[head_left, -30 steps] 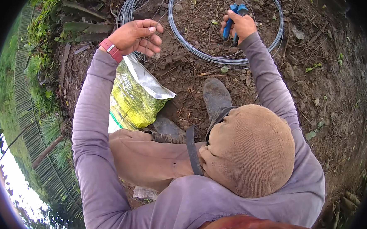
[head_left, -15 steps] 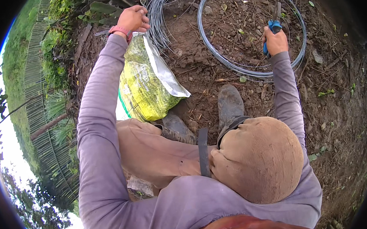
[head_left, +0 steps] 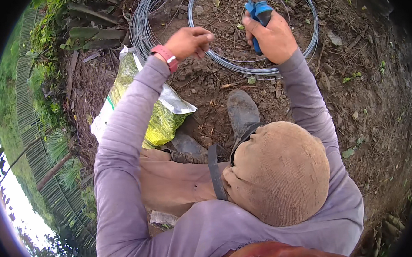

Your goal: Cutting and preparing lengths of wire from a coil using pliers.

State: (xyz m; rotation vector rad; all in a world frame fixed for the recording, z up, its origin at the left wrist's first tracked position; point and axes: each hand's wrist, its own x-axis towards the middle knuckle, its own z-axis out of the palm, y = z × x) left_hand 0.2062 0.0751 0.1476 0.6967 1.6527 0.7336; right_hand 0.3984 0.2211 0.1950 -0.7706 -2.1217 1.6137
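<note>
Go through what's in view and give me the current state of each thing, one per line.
Left hand: fingers curled; grip on wire unclear
Right hand: closed around the pliers
Blue-handled pliers: held, tips cut off by the picture's edge
Wire coil: wound in a wide ring, on the ground
Wire bundle: looser, beside the coil
Yellow-green sack: creased, partly hidden by the left forearm
Red wristband: fastened
Boots: worn, dirty

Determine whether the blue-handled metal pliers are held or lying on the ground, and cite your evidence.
Held: the bare right hand is wrapped around the pliers, with their blue grips showing beside the thumb.
</note>
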